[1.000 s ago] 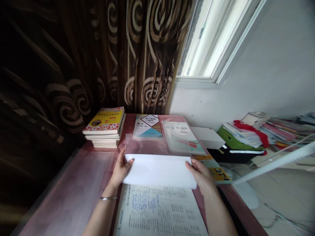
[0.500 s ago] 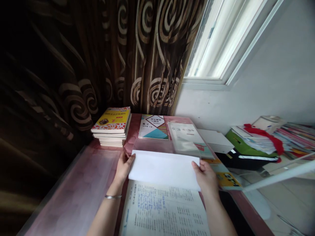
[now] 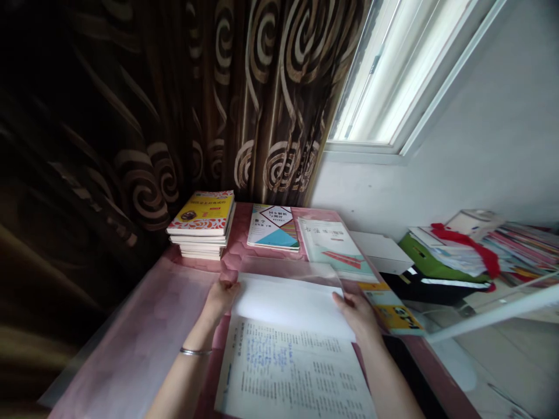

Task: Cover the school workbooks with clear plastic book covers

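A book (image 3: 297,378) lies in front of me with a printed page up, marked with blue handwriting. Across its far end is a blank white sheet (image 3: 288,305); whether it is part of the book I cannot tell. My left hand (image 3: 222,297) pinches the sheet's left edge near the far corner. At the opposite edge, my right hand (image 3: 358,315) is closed on it with the thumb on top. Just beyond the sheet, a clear plastic film (image 3: 292,267) shows above the pink tabletop. The fingers under the sheet are hidden.
A stack of books (image 3: 203,218) stands at the back left, beside a thin workbook (image 3: 273,227) and a pale book (image 3: 336,241). More clear film (image 3: 131,331) covers the left side. A yellow book (image 3: 395,317), a black object (image 3: 410,372) and a white box (image 3: 382,250) are right.
Both hands have lowered the white sheet slightly toward me, and it lies flatter. More of the clear film now shows beyond it. The view has shifted a little.
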A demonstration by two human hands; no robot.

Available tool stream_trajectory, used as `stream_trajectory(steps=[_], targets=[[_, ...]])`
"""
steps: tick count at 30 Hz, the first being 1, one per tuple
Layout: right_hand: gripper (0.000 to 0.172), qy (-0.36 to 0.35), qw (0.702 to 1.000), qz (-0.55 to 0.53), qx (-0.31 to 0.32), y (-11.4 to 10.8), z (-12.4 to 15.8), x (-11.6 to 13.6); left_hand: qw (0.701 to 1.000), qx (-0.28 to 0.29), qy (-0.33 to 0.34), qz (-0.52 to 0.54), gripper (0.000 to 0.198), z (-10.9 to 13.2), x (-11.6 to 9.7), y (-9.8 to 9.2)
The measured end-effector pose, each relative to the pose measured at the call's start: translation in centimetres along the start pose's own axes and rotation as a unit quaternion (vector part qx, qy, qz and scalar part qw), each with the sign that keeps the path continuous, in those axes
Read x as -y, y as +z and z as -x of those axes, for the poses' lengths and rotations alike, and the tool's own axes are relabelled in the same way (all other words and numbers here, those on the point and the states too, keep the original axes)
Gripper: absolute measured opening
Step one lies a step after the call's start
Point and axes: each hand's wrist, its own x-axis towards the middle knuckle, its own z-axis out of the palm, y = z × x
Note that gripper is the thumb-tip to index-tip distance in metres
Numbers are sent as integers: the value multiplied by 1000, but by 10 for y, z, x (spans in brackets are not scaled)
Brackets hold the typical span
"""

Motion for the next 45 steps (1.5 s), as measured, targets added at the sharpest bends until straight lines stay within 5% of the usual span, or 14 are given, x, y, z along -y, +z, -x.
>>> stream_trajectory(steps=[3, 9, 19, 28, 45], targets=[[47, 40, 998, -47, 25, -6, 13, 7, 998, -51, -9, -40, 31, 11, 6, 9], [55, 57, 994, -81, -46, -7, 37, 7, 988, -106, 22, -110, 28, 22, 14, 23], [48, 3, 998, -6, -68, 8, 26, 18, 965, -97, 10, -243, 31, 24, 7, 26], [45, -8, 998, 7, -65, -1, 48, 13, 962, -103, 4, -252, 30, 27, 5, 28], [47, -8, 997, -4, -83, 4, 36, 3, 961, -98, -6, -257, 28, 25, 4, 25]])
